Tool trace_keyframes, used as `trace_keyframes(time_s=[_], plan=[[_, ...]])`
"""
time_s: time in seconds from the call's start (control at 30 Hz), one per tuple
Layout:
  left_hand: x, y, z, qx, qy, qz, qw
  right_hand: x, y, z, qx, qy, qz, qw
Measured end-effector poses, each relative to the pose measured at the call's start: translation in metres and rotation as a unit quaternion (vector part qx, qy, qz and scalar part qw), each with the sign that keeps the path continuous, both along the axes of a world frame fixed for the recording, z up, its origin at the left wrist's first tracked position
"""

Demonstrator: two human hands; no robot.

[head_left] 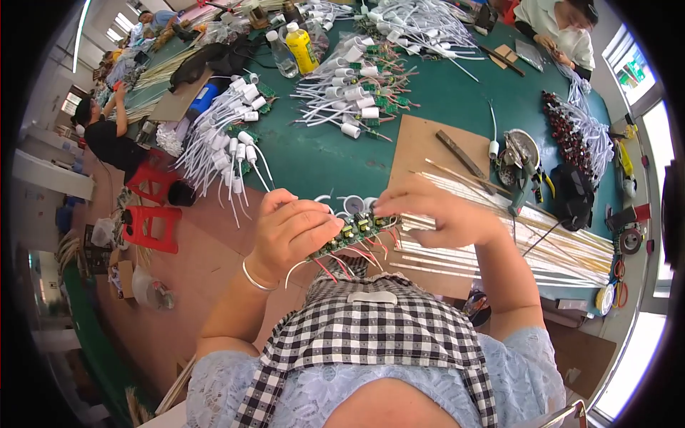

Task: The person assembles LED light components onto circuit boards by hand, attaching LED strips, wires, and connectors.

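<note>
In front of my apron, a strip of green circuit boards [364, 227] hangs in the air, with small yellow and dark parts on top and red and white wires trailing below. My left hand [296, 230] is closed around the strip's left end. At its right end, my right hand [435, 214] has bent fingers, and the tips pinch at the board's upper edge; exactly which part they grip is hidden. Round white pieces [353, 205] show just behind the strip. White lamp holders with cables [242, 153] lie on the green table [285, 160] beyond my left hand.
Further bundles of white holders with boards [357, 93] lie mid-table, near a yellow bottle [302, 48]. Long pale strips [499, 250] cross a brown board [421, 143] at right, beside a glue gun [524, 189]. Red stools [152, 228] stand left. Other people sit around the table.
</note>
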State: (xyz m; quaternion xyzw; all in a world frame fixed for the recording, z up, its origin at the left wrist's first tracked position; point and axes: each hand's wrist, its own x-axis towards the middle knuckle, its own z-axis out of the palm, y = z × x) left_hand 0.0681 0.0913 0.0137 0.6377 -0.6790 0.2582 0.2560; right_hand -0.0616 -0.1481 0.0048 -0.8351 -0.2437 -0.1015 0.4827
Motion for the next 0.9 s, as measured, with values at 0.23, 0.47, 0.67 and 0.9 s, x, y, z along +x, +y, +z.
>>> trace_keyframes(time_s=[0.23, 0.47, 0.67, 0.9], plan=[[0.010, -0.001, -0.011, 0.029, 0.156, -0.005, 0.987, 0.007, 0.015, -0.002, -0.083, -0.141, -0.104, 0.981], [0.007, 0.003, -0.013, 0.085, 0.262, -0.056, 0.960, 0.009, 0.016, -0.009, -0.049, -0.092, -0.045, 0.994], [0.008, 0.006, -0.011, 0.186, 0.364, -0.079, 0.909, 0.004, 0.023, 0.000, -0.025, -0.045, 0.034, 0.998], [0.003, 0.006, -0.024, 0.200, 0.368, -0.075, 0.905, -0.001, 0.025, -0.005, -0.037, 0.045, 0.045, 0.997]])
